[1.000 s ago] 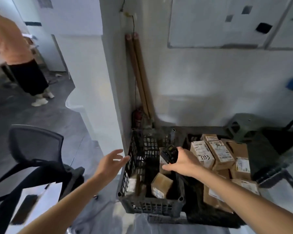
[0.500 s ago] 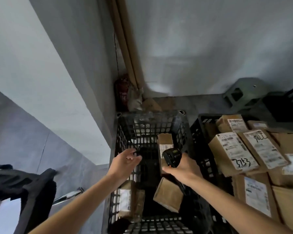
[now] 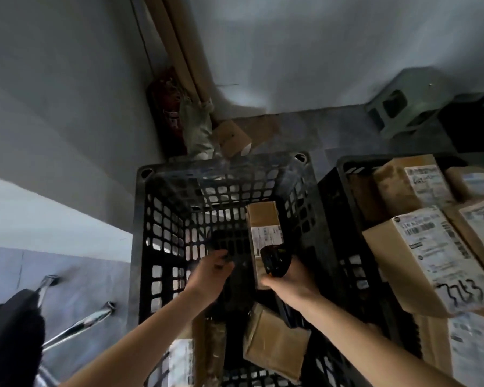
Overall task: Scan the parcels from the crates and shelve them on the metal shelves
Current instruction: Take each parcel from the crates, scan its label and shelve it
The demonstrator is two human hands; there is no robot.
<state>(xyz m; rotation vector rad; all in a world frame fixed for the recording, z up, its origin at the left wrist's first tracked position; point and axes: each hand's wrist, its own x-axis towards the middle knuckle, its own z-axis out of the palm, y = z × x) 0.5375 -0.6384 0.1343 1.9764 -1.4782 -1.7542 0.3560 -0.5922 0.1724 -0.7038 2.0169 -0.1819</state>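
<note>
- The tall parcel (image 3: 264, 233) stands on end against the right wall of the black crate (image 3: 162, 219), its long axis running up and away from me, its white label facing me.
- A second parcel (image 3: 274, 342) lies tilted at the near end of the crate, under my right forearm; a third (image 3: 207, 350) stands against the near left wall, beneath my left arm.
- My right hand (image 3: 288, 283) grips the black scanner (image 3: 274, 261), fingers curled round it, its head just in front of the tall parcel's label.
- My left hand (image 3: 210, 275) reaches down into the crate, fingers loosely spread and holding nothing.
- The neighbouring crate (image 3: 336, 185) on the right is full of labelled parcels; one (image 3: 430, 258) bears a handwritten number.
</note>
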